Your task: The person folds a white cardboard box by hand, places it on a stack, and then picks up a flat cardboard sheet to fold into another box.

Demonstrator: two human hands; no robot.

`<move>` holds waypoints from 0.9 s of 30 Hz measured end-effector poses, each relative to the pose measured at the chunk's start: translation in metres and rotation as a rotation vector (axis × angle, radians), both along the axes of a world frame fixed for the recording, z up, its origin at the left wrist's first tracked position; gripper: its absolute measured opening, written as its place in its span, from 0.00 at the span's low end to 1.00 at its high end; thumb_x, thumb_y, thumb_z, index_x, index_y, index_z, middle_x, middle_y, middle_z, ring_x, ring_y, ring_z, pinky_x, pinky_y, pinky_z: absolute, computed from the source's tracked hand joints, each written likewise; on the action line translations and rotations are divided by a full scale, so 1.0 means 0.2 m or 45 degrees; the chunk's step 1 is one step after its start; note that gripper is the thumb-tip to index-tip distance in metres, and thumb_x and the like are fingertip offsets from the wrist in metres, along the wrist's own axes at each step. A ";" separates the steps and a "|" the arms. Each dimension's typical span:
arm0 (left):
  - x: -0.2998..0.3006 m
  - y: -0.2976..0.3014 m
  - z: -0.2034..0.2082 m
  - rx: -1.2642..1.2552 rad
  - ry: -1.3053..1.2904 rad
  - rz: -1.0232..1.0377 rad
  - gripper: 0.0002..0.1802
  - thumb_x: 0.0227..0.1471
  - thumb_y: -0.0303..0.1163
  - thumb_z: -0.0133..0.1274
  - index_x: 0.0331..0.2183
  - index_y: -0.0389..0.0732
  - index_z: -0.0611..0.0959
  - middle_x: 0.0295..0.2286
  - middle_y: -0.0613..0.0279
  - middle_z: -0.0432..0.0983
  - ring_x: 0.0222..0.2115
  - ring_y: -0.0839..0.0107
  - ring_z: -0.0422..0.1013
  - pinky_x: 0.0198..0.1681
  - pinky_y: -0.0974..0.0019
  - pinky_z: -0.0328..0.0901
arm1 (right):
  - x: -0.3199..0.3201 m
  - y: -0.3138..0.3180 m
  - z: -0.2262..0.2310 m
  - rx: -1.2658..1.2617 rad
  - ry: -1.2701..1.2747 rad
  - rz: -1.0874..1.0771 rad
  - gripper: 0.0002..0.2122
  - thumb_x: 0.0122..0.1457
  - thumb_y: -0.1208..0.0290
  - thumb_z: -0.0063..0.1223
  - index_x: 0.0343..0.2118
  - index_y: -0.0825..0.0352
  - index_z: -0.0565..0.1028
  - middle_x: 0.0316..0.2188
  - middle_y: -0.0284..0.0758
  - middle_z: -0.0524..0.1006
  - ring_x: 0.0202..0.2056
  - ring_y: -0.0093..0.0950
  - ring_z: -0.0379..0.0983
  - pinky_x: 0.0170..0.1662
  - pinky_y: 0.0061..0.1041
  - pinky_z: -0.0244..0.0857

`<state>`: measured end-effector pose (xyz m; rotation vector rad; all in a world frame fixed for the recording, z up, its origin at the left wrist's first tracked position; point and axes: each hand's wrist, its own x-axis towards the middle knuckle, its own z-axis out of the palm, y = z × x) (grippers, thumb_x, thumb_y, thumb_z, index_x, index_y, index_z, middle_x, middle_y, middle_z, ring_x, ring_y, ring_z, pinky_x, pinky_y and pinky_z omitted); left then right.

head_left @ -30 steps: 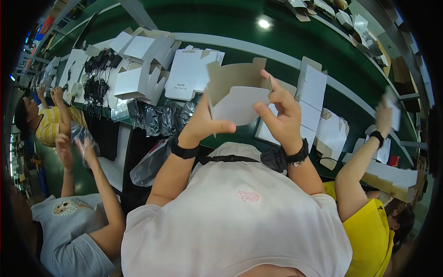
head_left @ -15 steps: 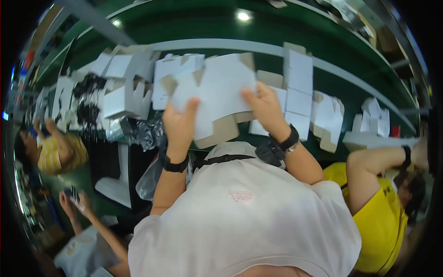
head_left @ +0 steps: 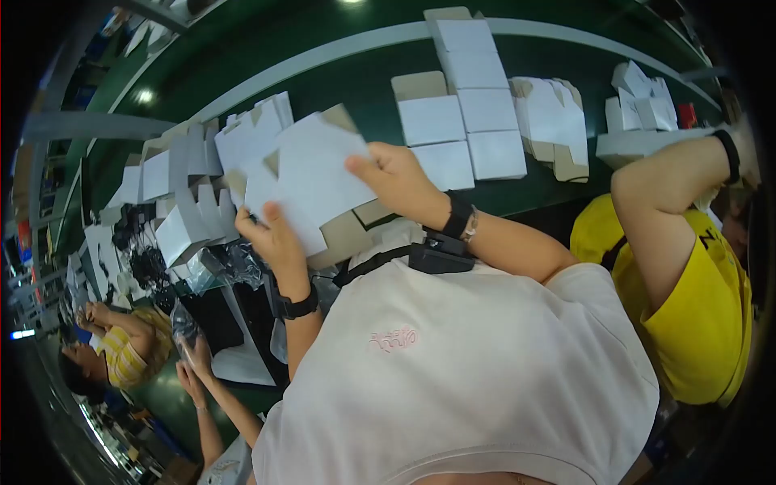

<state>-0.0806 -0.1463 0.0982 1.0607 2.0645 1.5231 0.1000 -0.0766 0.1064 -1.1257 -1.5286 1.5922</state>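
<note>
Between my two hands is an unfolded carton blank [head_left: 319,178], white on its upper face, with grey-brown flaps showing at its corners and near edge. My right hand [head_left: 408,186] grips its right edge, thumb lying on top and fingers curled. On the near left edge, my left hand [head_left: 279,242] pinches the blank with its thumb raised along the border; part of its fingers is blurred. Beyond the blank lies a stack of similar flat white cartons [head_left: 259,129]. Black bands circle both my wrists.
White boxes [head_left: 489,109] stand in rows right of the blank, with more flat cartons [head_left: 550,121] beside them. Folded boxes [head_left: 182,230] and black cables [head_left: 141,242] crowd the left. A co-worker in yellow [head_left: 679,307] sits close on my right; another person's hands [head_left: 194,360] hold a plastic-wrapped item.
The carton blank and both hands have shifted left in view, the blank tilting. The whole scene has turned, so the right-hand boxes appear higher. Both hands keep their hold.
</note>
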 end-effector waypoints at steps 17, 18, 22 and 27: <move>0.13 0.06 0.19 0.217 -0.333 -0.757 0.59 0.37 0.43 0.64 0.57 0.34 0.42 0.51 0.46 0.55 0.51 0.60 0.58 0.51 0.62 0.56 | 0.07 0.15 0.18 0.509 0.076 0.181 0.30 0.58 0.58 0.46 0.59 0.63 0.51 0.56 0.41 0.57 0.56 0.29 0.54 0.55 0.26 0.51; 0.14 0.06 0.20 0.305 -0.390 -0.831 0.57 0.39 0.44 0.62 0.57 0.34 0.41 0.51 0.46 0.56 0.51 0.60 0.57 0.51 0.62 0.56 | 0.06 0.14 0.19 0.513 0.072 0.179 0.30 0.58 0.58 0.46 0.59 0.63 0.51 0.56 0.41 0.57 0.56 0.29 0.54 0.55 0.26 0.51; 0.11 0.08 0.19 0.202 -0.322 -0.692 0.51 0.44 0.45 0.58 0.57 0.35 0.45 0.50 0.46 0.57 0.50 0.61 0.58 0.51 0.62 0.56 | 0.06 0.11 0.20 0.260 0.206 0.214 0.26 0.58 0.57 0.46 0.54 0.67 0.59 0.49 0.38 0.65 0.49 0.25 0.61 0.51 0.22 0.55; 0.07 0.05 0.21 -0.018 -0.318 -0.727 0.44 0.45 0.45 0.56 0.55 0.39 0.51 0.43 0.48 0.63 0.45 0.64 0.62 0.48 0.64 0.58 | 0.11 0.14 0.16 -0.027 -0.050 0.326 0.24 0.58 0.55 0.45 0.51 0.68 0.63 0.43 0.35 0.69 0.45 0.21 0.64 0.47 0.19 0.57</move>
